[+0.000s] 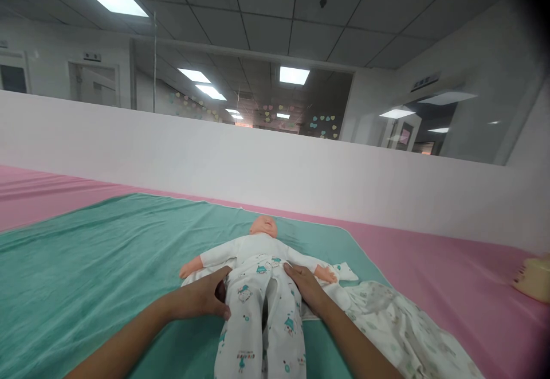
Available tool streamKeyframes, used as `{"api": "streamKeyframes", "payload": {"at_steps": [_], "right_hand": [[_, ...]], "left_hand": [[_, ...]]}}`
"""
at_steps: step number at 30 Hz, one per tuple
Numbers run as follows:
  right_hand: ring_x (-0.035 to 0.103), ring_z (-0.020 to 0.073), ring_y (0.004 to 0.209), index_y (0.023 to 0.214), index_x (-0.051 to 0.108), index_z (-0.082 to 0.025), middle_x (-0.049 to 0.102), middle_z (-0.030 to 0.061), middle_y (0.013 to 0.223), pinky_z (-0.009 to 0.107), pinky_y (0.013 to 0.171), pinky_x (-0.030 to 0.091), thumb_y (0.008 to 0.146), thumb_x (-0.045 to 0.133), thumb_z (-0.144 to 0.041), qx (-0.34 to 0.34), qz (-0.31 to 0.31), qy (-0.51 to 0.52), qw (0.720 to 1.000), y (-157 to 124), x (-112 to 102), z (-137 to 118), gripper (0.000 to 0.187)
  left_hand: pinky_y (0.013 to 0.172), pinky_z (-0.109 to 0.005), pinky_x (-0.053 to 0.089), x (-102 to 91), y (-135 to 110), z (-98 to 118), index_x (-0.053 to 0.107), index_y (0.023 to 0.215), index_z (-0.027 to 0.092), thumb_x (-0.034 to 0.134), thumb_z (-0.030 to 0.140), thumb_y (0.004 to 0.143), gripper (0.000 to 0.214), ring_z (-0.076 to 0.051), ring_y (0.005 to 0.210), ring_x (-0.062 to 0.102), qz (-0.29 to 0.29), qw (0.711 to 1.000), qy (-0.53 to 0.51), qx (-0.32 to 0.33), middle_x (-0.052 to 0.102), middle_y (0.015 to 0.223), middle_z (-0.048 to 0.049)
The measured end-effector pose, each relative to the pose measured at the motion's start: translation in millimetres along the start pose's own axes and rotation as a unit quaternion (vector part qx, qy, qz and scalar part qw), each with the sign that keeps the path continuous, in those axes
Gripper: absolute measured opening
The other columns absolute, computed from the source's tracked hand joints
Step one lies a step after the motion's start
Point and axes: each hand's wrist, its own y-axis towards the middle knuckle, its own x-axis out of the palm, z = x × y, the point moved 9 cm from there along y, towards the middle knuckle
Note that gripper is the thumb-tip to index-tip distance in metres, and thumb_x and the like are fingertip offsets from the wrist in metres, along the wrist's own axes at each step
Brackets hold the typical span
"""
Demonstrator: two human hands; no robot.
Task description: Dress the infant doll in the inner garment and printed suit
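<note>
A baby doll (263,227) lies on its back on a teal cloth (141,247), head away from me and arms stretched out sideways. It wears a white long-sleeved top (258,245) and white patterned pants (244,310) with small teal prints. My left hand (205,296) grips the left side of the pants near the hip, thumb and fingers curved with a gap between them. At the opposite hip, my right hand (307,288) holds the pants by the waistband; some of its fingers are hidden. A slit shows between the two pant legs.
Crumpled white printed cloth (399,324) lies to the right of the doll. Pink sheeting (451,276) extends under the teal cloth. A low white wall (215,155) with glass above runs behind. A yellowish object (533,280) sits at the far right.
</note>
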Motion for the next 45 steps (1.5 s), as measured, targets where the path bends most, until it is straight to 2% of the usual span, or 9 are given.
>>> {"api": "streamKeyframes", "payload": {"at_steps": [6, 14, 19, 31, 38, 45], "right_hand": [[0.034, 0.0122, 0.058, 0.057, 0.05, -0.018, 0.044, -0.0021, 0.056, 0.026, 0.058, 0.026, 0.078, 0.05, -0.059, 0.002, 0.003, -0.003, 1.0, 0.3, -1.1, 0.5, 0.047], [0.032, 0.0119, 0.059, 0.057, 0.046, -0.018, 0.039, -0.0028, 0.056, 0.026, 0.057, 0.024, 0.079, 0.049, -0.059, 0.001, -0.002, 0.003, 1.0, -1.0, -0.1, -1.0, 0.047], [0.031, 0.0119, 0.059, 0.057, 0.046, -0.018, 0.038, -0.0028, 0.056, 0.026, 0.057, 0.024, 0.078, 0.049, -0.061, -0.002, -0.005, -0.002, 1.0, 0.3, 0.2, -0.3, 0.048], [0.038, 0.0137, 0.059, 0.058, 0.051, -0.018, 0.049, -0.0004, 0.057, 0.027, 0.059, 0.03, 0.076, 0.046, -0.067, -0.004, 0.006, -0.03, 1.0, -1.5, -0.7, -4.2, 0.052], [0.037, 0.0133, 0.06, 0.061, 0.052, -0.017, 0.048, -0.0006, 0.06, 0.027, 0.061, 0.031, 0.078, 0.047, -0.064, 0.005, 0.0, -0.016, 1.0, -1.5, -0.4, -1.6, 0.049], [0.044, 0.0154, 0.063, 0.064, 0.058, -0.017, 0.055, 0.0014, 0.063, 0.029, 0.064, 0.035, 0.075, 0.047, -0.067, 0.002, 0.004, -0.019, 1.0, -2.2, -0.9, -2.7, 0.052]], "left_hand": [[0.069, -0.025, 0.04, 0.5, 1.7, -3.4, 0.04, 0.12, 0.024, 0.07, 0.044, 0.058, 0.071, -0.02, 0.087, 0.054, -0.004, 0.998, -0.055, -0.005, 0.058, 0.091, 0.0029], [0.064, -0.024, 0.038, -0.3, 0.1, 0.3, 0.046, 0.1, 0.022, 0.07, 0.044, 0.059, 0.053, -0.018, 0.082, 0.054, 0.0, 0.998, -0.055, -0.001, 0.056, 0.085, 0.0042], [0.065, -0.024, 0.038, 0.9, 2.5, -3.2, 0.045, 0.106, 0.023, 0.07, 0.044, 0.058, 0.058, -0.018, 0.083, 0.054, -0.001, 0.999, -0.048, -0.006, 0.057, 0.087, 0.0043], [0.064, -0.024, 0.038, 1.0, 1.5, -0.8, 0.043, 0.112, 0.024, 0.069, 0.044, 0.058, 0.063, -0.019, 0.082, 0.053, -0.001, 0.999, -0.05, -0.006, 0.056, 0.086, 0.0038], [0.066, -0.025, 0.038, 1.3, 1.9, -1.5, 0.044, 0.109, 0.023, 0.069, 0.043, 0.058, 0.06, -0.019, 0.084, 0.054, -0.001, 0.999, -0.051, -0.002, 0.057, 0.087, 0.0037], [0.064, -0.023, 0.038, 1.2, 0.2, 2.5, 0.045, 0.104, 0.022, 0.066, 0.042, 0.059, 0.053, -0.018, 0.082, 0.054, -0.008, 0.999, -0.048, -0.001, 0.055, 0.084, 0.0039]]}}
